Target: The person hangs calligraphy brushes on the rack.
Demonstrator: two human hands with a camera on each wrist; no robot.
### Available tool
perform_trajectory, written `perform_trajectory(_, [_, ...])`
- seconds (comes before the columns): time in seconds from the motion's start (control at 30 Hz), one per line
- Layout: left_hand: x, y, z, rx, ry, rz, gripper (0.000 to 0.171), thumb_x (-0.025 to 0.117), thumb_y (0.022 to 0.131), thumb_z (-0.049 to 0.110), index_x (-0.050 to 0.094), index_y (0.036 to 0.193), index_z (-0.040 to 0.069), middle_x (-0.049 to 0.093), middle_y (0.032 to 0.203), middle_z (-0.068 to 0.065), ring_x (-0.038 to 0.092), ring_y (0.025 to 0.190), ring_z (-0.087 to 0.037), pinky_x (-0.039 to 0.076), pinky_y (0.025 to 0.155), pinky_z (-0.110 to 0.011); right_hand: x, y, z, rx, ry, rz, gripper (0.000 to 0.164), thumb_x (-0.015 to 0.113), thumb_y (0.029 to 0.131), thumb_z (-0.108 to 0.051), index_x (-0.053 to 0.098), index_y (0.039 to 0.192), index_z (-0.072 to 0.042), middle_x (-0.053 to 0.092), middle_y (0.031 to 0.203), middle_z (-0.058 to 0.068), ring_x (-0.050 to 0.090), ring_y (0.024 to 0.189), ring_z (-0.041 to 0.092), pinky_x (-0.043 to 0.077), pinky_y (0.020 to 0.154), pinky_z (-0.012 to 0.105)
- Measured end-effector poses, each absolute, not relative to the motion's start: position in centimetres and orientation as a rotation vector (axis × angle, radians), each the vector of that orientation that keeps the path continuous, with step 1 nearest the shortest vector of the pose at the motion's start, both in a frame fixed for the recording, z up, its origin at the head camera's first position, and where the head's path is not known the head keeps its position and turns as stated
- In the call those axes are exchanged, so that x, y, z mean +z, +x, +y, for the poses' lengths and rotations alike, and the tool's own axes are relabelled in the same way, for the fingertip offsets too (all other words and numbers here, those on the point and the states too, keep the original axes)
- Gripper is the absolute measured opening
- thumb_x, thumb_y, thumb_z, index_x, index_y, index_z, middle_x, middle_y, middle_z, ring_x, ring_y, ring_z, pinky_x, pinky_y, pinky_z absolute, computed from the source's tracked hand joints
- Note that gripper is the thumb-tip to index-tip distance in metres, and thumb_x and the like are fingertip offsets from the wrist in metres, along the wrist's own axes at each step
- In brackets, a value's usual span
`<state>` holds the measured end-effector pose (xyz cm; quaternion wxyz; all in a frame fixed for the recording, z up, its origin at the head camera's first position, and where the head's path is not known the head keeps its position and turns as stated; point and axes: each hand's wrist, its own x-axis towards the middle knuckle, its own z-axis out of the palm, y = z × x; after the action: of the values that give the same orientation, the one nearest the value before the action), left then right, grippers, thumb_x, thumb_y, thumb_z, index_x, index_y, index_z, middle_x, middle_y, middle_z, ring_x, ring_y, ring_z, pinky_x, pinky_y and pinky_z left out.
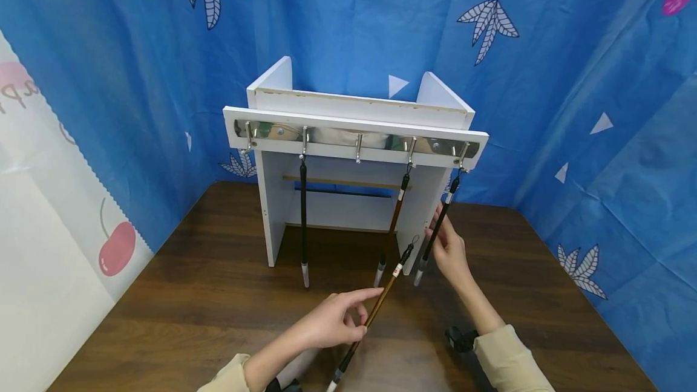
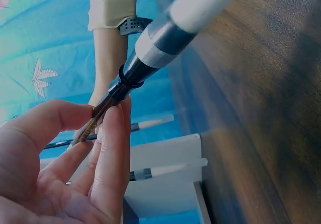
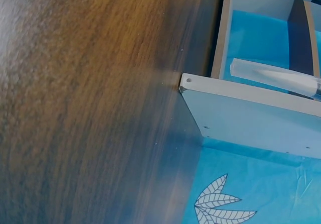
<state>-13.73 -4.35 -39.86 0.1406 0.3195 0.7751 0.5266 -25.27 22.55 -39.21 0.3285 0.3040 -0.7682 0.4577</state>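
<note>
My left hand (image 1: 340, 319) pinches a brown calligraphy brush (image 1: 379, 302) by its handle, index finger stretched along it. The brush slants, its cord loop up and its capped white tip (image 2: 205, 5) towards me. My right hand (image 1: 451, 253) is by the rack's right side, fingers loosely bent behind a hanging black brush (image 1: 435, 231); whether they touch it is unclear. That brush hangs from the rightmost hook (image 1: 463, 153). A brown-handled brush (image 1: 396, 213) and another black brush (image 1: 304, 216) hang from other hooks. The right wrist view shows no part of the right hand.
A white wooden rack (image 1: 354, 114) with a metal hook strip stands on the brown wooden table (image 1: 179, 295). The middle hook (image 1: 358, 149) and the leftmost hook (image 1: 247, 136) carry no brush. A blue patterned curtain (image 1: 348, 23) encloses the back and sides.
</note>
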Motion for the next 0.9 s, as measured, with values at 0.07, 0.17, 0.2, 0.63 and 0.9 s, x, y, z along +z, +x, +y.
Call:
perform_trajectory(0.07, [-39.8, -13.8, -4.4, 1.546, 0.918, 2.221, 0.066, 0.061, 0.080, -0.011, 0.046, 0.139, 0.015, 0.056, 0.080, 0.006, 0.051, 0.049, -0.004, 0.041, 0.044, -0.016, -38.6, -24.8, 22.2, 1.191, 0.806, -2.007, 0.073, 0.048, 0.077, 0.032, 0.027, 0.142, 0.007, 0.044, 0.125, 0.037, 0.056, 0.099, 0.037, 0.045, 0.079, 0.013])
perform_trajectory(0.17, [-39.7, -13.8, -4.4, 1.578, 0.901, 2.190, 0.066, 0.061, 0.081, -0.010, 0.045, 0.139, 0.016, 0.057, 0.082, 0.005, 0.053, 0.049, -0.006, 0.039, 0.043, -0.016, -38.0, -24.2, 21.9, 1.175, 0.803, -2.013, 0.071, 0.048, 0.078, 0.031, 0.027, 0.141, 0.008, 0.042, 0.127, 0.037, 0.054, 0.102, 0.039, 0.046, 0.081, 0.016])
perform_trajectory(0.2, [-39.6, -13.9, -4.4, 1.588, 0.896, 2.180, 0.066, 0.061, 0.081, -0.010, 0.045, 0.140, 0.016, 0.057, 0.082, 0.004, 0.054, 0.050, -0.007, 0.039, 0.043, -0.016, -37.9, -24.1, 21.9, 1.175, 0.800, -2.015, 0.070, 0.048, 0.078, 0.030, 0.028, 0.141, 0.008, 0.042, 0.127, 0.037, 0.054, 0.103, 0.038, 0.047, 0.080, 0.017])
perform_trajectory(0.63, [-39.7, -13.7, -4.7, 1.681, 0.896, 2.092, 0.064, 0.061, 0.084, -0.008, 0.042, 0.141, 0.014, 0.059, 0.086, 0.000, 0.062, 0.059, -0.016, 0.056, 0.056, -0.039, -38.0, -24.0, 21.8, 1.186, 0.809, -2.012, 0.069, 0.047, 0.078, 0.031, 0.028, 0.140, 0.010, 0.044, 0.123, 0.039, 0.055, 0.100, 0.040, 0.045, 0.081, 0.014])
perform_trajectory(0.9, [-39.6, -13.5, -4.8, 1.662, 0.934, 2.119, 0.064, 0.060, 0.084, -0.008, 0.041, 0.142, 0.014, 0.058, 0.086, 0.000, 0.061, 0.060, -0.011, 0.054, 0.054, -0.026, -37.9, -23.9, 21.7, 1.211, 0.812, -2.005, 0.069, 0.048, 0.077, 0.032, 0.027, 0.139, 0.010, 0.046, 0.120, 0.041, 0.055, 0.094, 0.050, 0.045, 0.081, 0.014])
